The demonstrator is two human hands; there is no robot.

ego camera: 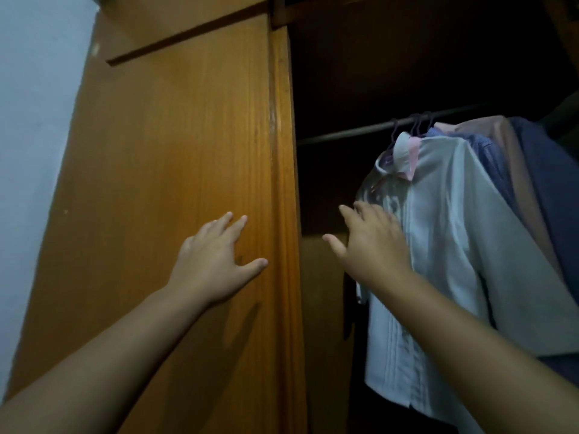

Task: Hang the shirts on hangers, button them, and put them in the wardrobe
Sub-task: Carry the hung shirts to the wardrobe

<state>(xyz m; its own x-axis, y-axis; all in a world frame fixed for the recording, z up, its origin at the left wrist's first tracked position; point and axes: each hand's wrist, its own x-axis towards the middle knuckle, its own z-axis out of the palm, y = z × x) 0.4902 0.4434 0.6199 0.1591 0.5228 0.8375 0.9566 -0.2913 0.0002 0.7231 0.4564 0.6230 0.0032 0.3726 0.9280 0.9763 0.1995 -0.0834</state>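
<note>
left hand (216, 264) lies flat on the closed wardrobe door (175, 170), fingers straight and spread, gripping nothing. right hand (372, 245) reaches into the open bay of the wardrobe (283, 151), fingers loose and extended, holding nothing; it is at the chest of the white shirt (445, 245), touching or just in front, cannot tell which.

white shirt hangs on the rail (351, 133) on a purple hanger (395, 128), collar up, front placket looks closed, so it looks hung, buttoned and stowed. behind it on the same rail: a blue shirt (488, 158), a pinkish one (517, 170) and a dark blue one (551, 189), bunched tight toward the right.

step in hand, as i judge it: settling the white shirt in place, maybe before closing up. to do it well: press with a flat palm, not pinching the fabric, so the pleated front does not crease; slide it along the rail from near the hook rather than dragging the hem; check the hook sits fully over the rail and the shoulders are level; leave a bit of gap from the blue shirt so the sleeve does not fold under. left hand on the door steadies the reach.

risk: pushing low swings the shirt and it may slip off one hanger shoulder.
</note>
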